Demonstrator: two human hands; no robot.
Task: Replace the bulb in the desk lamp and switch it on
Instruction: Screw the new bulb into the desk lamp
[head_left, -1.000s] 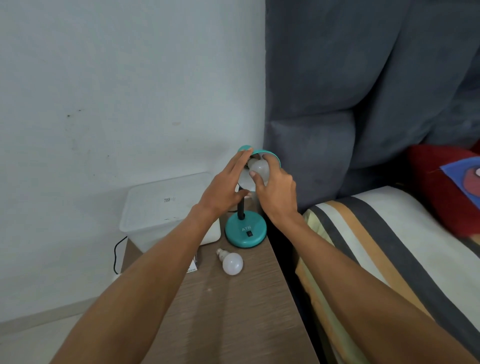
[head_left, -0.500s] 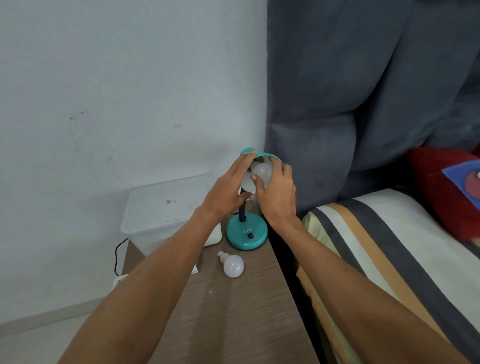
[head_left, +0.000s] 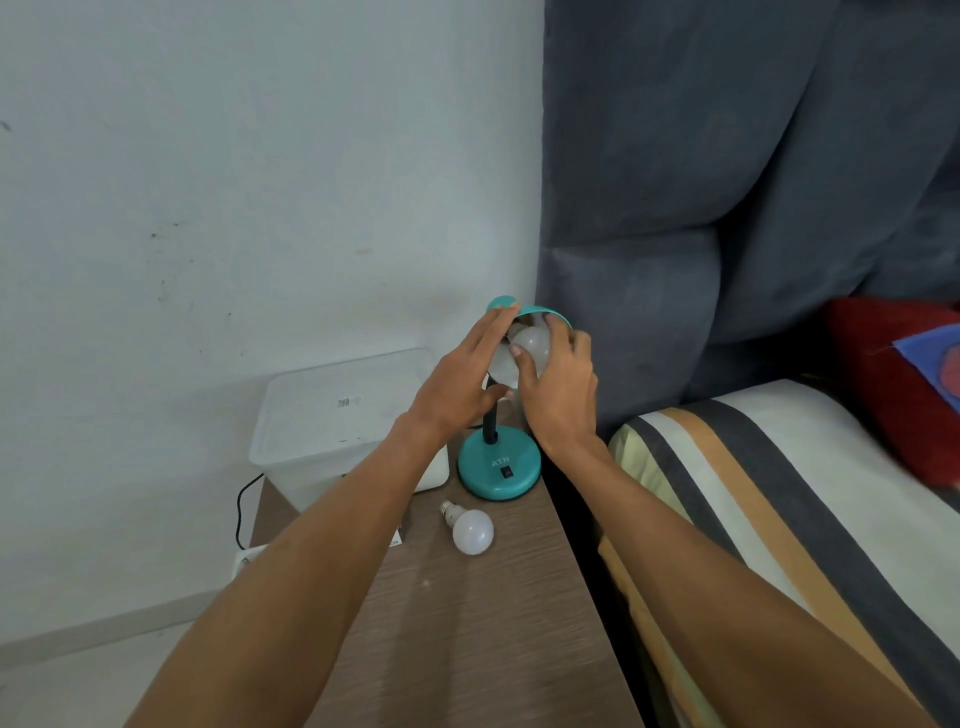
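Observation:
A small teal desk lamp stands at the back of a wooden bedside table, its round base (head_left: 498, 467) carrying a black switch. My left hand (head_left: 457, 384) holds the teal shade (head_left: 540, 312) from the left side. A white bulb (head_left: 531, 347) sits inside the shade, and the fingers of my right hand (head_left: 558, 395) are wrapped around it. The lamp is unlit. A second white bulb (head_left: 470, 530) lies loose on the tabletop in front of the base, screw cap pointing back left.
A translucent plastic box (head_left: 332, 431) stands left of the lamp against the white wall, with a black cable (head_left: 241, 499) behind it. The wooden table (head_left: 467, 623) ends at a bed with a striped cover (head_left: 753, 519) and a grey padded headboard (head_left: 727, 182).
Both hands stay on the lamp head. My right fingers have shifted slightly around the bulb; the view has tilted a little. The loose bulb has not moved.

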